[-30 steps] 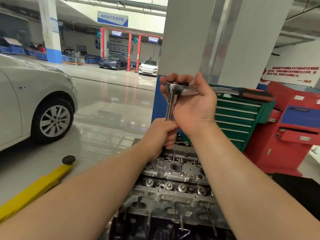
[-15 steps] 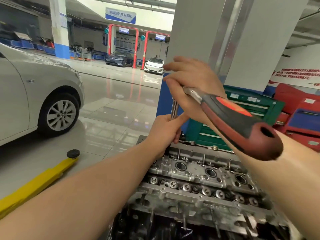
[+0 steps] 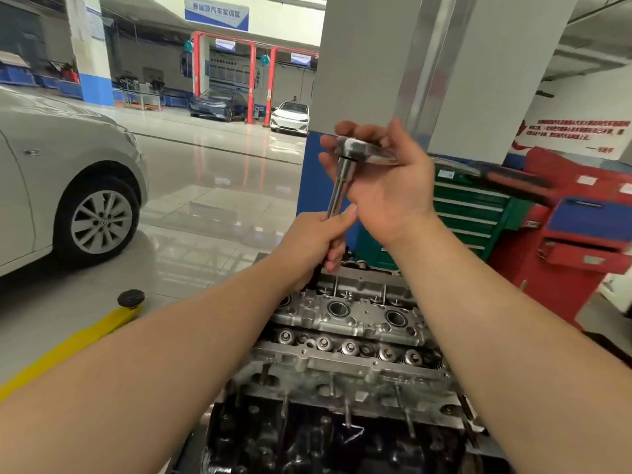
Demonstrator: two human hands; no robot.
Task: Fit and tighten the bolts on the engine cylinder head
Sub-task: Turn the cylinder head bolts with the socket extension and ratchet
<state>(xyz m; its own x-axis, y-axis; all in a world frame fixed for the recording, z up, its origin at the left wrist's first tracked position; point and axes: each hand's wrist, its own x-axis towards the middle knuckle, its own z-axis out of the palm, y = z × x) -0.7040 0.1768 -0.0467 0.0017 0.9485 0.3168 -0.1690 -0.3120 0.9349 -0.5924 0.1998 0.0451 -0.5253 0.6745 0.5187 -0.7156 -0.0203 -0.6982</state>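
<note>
The bare metal cylinder head (image 3: 345,340) lies below me, its valve springs and spark plug wells showing. A chrome ratchet wrench (image 3: 355,148) stands on a long upright extension bar (image 3: 338,189) over the head's far left corner. My left hand (image 3: 314,244) grips the lower part of the bar. My right hand (image 3: 383,179) grips the ratchet head, and the blurred black and orange handle (image 3: 506,177) points right. The bar's lower end and the bolt under it are hidden by my left hand.
A green tool cabinet (image 3: 468,213) and a red tool cart (image 3: 581,241) stand to the right behind the engine. A grey pillar (image 3: 376,63) rises straight ahead. A silver car (image 3: 68,186) is parked left, with a yellow lift arm (image 3: 78,340) on the floor.
The ratchet handle has swung from pointing toward me back round to the right. My right hand turned with it. My left hand stayed on the bar.
</note>
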